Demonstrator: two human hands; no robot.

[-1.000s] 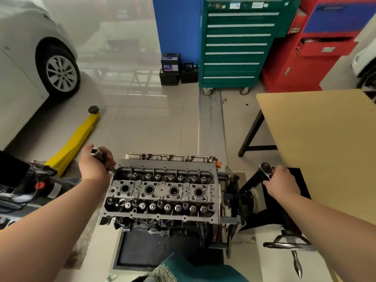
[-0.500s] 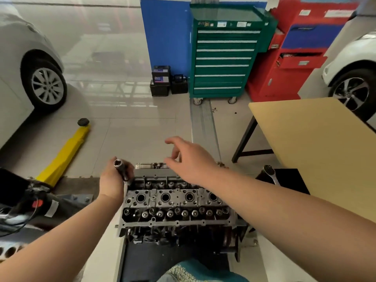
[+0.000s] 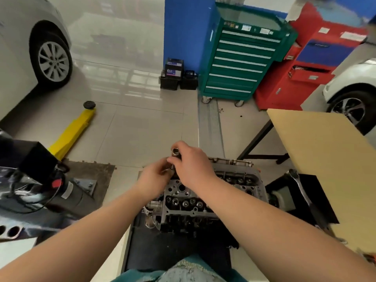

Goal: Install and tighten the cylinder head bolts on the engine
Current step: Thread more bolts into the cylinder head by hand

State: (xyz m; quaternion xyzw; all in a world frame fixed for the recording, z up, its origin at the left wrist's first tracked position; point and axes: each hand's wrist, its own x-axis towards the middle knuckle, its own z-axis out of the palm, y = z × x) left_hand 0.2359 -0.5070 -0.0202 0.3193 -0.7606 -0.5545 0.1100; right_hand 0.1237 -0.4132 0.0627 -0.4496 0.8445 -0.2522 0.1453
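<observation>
The grey cylinder head (image 3: 205, 198) sits on the engine on a stand, low in the middle of the view, its bolt holes and valve gear facing up. Over its far left corner both hands meet on a chrome socket tool (image 3: 175, 153). My left hand (image 3: 153, 178) grips the lower part of the tool from the left. My right hand (image 3: 190, 165) pinches the top of the tool from the right, its open square end pointing up. A ratchet wrench (image 3: 299, 184) lies on a black mat right of the engine. My forearms hide part of the head.
A tan wooden table (image 3: 325, 159) stands at the right. A green tool cabinet (image 3: 240, 60) and a red cabinet (image 3: 317, 64) stand behind. A yellow floor jack (image 3: 73, 131) lies at the left, near a black machine (image 3: 36, 180). Cars stand at both sides.
My right hand let go of the ratchet wrench on the mat and swung left onto the socket tool. My left hand carried the tool in over the head's far left corner.
</observation>
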